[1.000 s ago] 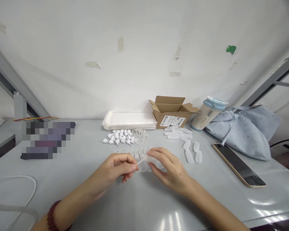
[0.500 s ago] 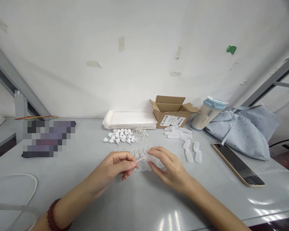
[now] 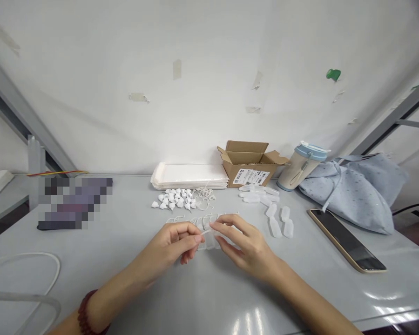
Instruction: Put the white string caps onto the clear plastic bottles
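My left hand [image 3: 176, 244] is closed in a pinch, thumb against forefinger, on a thin whitish strip [image 3: 206, 232]. Facing it, my right hand [image 3: 249, 244] has its fingers curved around a translucent plastic piece, mostly hidden by those fingers. Beneath and between both hands lies a row of translucent plastic pieces [image 3: 209, 242]. Thin white elastic loops [image 3: 205, 219] stick out along the far side of that row. Whether the strip touches the piece in my right hand, I cannot tell.
Behind my hands lie small white caps [image 3: 172, 197], tangled white cords [image 3: 204, 197], a stack of white envelopes [image 3: 190, 174] and an open cardboard box [image 3: 249, 167]. To the right are loose translucent pieces [image 3: 274, 225], a bottle [image 3: 300, 167], a phone [image 3: 345, 239] and a blue cloth bag [image 3: 356, 195].
My left hand has shifted slightly right, closer to my right hand, and less of the thin strip shows between them. My right hand stays nearly in place. The view has tilted slightly.
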### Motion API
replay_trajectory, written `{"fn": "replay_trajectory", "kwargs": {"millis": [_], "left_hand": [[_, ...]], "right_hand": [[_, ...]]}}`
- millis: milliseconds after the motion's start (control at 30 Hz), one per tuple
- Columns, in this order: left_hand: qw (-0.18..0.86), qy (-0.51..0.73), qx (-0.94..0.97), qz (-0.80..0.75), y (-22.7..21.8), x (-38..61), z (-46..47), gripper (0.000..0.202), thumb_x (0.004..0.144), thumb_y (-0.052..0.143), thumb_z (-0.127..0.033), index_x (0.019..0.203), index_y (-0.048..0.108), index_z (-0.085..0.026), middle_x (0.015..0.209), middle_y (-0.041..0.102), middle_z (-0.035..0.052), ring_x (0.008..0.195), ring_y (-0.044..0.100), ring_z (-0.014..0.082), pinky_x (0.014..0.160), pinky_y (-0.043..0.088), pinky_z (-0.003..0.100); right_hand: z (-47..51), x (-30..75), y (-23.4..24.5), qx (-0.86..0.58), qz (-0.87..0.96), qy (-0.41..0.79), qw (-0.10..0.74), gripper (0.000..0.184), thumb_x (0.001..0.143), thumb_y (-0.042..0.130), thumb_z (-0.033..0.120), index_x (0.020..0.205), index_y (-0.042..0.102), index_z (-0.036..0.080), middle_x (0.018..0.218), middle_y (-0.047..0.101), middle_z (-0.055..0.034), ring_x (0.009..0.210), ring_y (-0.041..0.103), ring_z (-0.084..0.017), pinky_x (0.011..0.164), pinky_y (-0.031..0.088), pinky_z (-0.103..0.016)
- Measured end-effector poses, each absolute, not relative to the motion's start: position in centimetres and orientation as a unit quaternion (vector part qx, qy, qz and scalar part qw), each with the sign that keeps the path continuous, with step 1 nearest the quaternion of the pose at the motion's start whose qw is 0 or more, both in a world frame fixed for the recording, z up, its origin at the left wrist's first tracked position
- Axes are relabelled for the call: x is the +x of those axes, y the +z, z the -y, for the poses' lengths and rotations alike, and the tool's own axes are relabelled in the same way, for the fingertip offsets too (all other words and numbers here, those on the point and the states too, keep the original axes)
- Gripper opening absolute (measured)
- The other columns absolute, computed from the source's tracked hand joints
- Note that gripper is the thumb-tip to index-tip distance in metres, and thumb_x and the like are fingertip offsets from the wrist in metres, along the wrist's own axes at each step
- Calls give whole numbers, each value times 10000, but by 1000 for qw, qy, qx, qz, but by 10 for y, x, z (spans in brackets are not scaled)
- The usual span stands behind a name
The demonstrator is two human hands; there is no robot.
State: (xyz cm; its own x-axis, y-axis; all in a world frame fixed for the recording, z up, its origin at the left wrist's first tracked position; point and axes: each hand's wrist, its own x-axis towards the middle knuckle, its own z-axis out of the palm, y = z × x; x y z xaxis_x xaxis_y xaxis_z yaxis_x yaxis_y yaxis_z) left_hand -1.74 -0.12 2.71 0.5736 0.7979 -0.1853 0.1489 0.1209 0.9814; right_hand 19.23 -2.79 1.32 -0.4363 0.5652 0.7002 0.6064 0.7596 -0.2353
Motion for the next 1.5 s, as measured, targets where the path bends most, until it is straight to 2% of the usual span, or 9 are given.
{"fn": "replay_trajectory", "kwargs": {"millis": [133,233,400,567,733,1033,1267,1500], "left_hand": [[597,250,644,-408,28,-16,5,275,837,550,-421,991,557,-193,583,568,-36,561,486,135,570,399,257],[505,251,698,-442,29,-14,11,298,862,517,-392,1094,538,-207,585,603,-35,578,501,147,597,404,263],[404,270,762,-429,23,-11,15,241,883,484,-374,1028,603,-223,562,585,-44,546,508,140,572,393,243],[398,267,769,-423,18,-11,14,250,894,478,-413,949,629,-221,588,572,-30,551,509,139,528,380,233],[388,281,765,-432,20,-10,16,229,883,487,-387,969,629,-228,589,574,-35,542,508,136,560,410,235],[374,302,766,-428,22,-10,18,211,875,510,-378,982,623,-235,580,555,-40,535,501,130,530,404,219],[350,315,777,-418,19,-9,17,196,865,524,-352,953,632,-214,556,507,-52,526,470,117,550,409,214],[360,304,787,-399,16,-10,16,217,886,477,-354,896,622,-193,539,466,-60,499,432,106,494,368,206]], "right_hand": [[28,192,12,-344,853,-26,390,276,875,488,94,1132,574,146,963,629,-119,842,642,-180,688,568,-294],[28,191,12,-342,856,-39,386,262,869,496,91,1113,575,144,958,636,-122,851,646,-188,695,565,-302],[30,191,13,-339,860,-33,379,277,872,480,97,1130,563,152,971,639,-119,862,643,-185,691,562,-298],[32,190,12,-337,862,-33,378,294,870,479,92,1146,556,157,985,642,-120,870,642,-188,689,563,-300],[32,190,13,-338,861,-51,377,274,880,483,95,1137,559,151,987,649,-120,882,642,-189,704,563,-305],[33,190,12,-330,863,-62,378,263,861,518,83,1115,579,119,980,655,-128,867,644,-194,685,569,-307],[34,189,12,-324,862,-60,385,322,870,499,83,1184,541,141,1008,672,-120,905,654,-187,734,578,-303],[35,188,11,-315,847,57,424,375,847,543,64,1214,522,133,1028,642,-127,932,633,-172,758,574,-292]]}}
